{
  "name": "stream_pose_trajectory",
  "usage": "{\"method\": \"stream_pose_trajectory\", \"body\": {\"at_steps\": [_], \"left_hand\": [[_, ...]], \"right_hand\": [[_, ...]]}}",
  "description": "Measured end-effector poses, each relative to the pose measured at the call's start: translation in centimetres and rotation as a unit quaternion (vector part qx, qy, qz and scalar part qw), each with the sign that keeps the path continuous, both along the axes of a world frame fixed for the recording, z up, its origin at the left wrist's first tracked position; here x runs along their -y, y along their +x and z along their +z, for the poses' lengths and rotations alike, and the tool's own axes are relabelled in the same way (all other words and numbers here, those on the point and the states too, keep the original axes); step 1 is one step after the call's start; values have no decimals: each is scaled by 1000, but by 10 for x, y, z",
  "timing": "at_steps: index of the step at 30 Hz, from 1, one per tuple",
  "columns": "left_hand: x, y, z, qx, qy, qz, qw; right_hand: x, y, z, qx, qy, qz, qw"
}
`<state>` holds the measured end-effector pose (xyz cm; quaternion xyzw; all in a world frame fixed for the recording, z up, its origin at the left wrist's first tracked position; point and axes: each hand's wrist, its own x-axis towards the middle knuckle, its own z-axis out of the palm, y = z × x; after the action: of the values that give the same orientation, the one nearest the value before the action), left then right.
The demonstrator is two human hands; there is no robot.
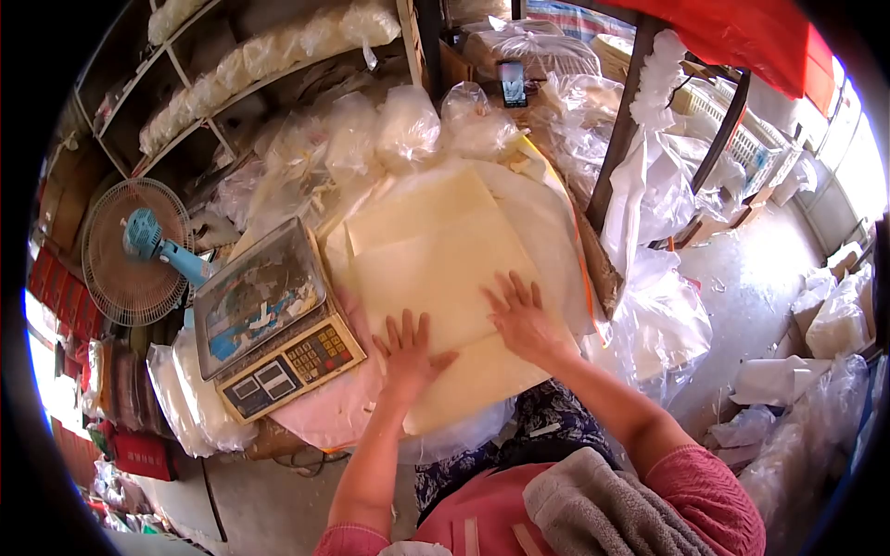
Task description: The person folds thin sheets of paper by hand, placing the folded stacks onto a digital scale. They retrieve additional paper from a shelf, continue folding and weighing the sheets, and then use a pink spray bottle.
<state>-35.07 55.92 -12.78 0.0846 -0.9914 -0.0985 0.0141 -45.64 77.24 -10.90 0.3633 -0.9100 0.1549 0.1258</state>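
We had a worktable [549, 218] under slack, wrinkled clear plastic; a slippery cover like that could let the work creep if pushed unevenly. Pale yellow sheets [431, 278] lay mid-table, in front of the person, near corner close to the table edge. Leaning in could crumple that corner. They read as thin, matte, roughly rectangular, smooth; paper or film, we couldn't tell. A line ran crosswise between the hands; fold or sheet edge, also unclear.

Fan [139, 248] on the left: round wire cage, blue hub. We couldn't tell if it was running; if so, draft could lift a free edge. Digital scale [298, 367] sat just beside the sheets' left side, boxy, hard-cornered; a sideways drag could snag there. Bulging clear plastic bags [408, 125] lined the far side, crinkly and soft; a slump could land them on the far edge.

Left hand [406, 361] and right hand [527, 322] were apart, palms down on the sheets, fingers spread, clamped on nothing. Unequal pressure could skew or ripple the top layer. Phone [512, 83] stood upright behind the bags, a flat slab. Smallest: torn scraps [289, 310] on the scale pan, blue and pale, light enough to stray under a layer.
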Motion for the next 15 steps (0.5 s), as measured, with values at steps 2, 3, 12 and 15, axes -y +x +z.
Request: {"method": "stream_pose_trajectory", "body": {"at_steps": [2,3,12,15], "left_hand": [[1,0,4,18,0,-11,1000],[1,0,5,26,0,-15,1000],[28,-12,2,13,-33,-106,994],[13,-2,24,58,8,-107,993]], "right_hand": [[3,-1,-30,24,10,-1,1000],[3,-4,-35,18,14,-1,1000],[-8,41,19,621,-241,46,745],[-12,15,8,689,-540,-91,475]]}}
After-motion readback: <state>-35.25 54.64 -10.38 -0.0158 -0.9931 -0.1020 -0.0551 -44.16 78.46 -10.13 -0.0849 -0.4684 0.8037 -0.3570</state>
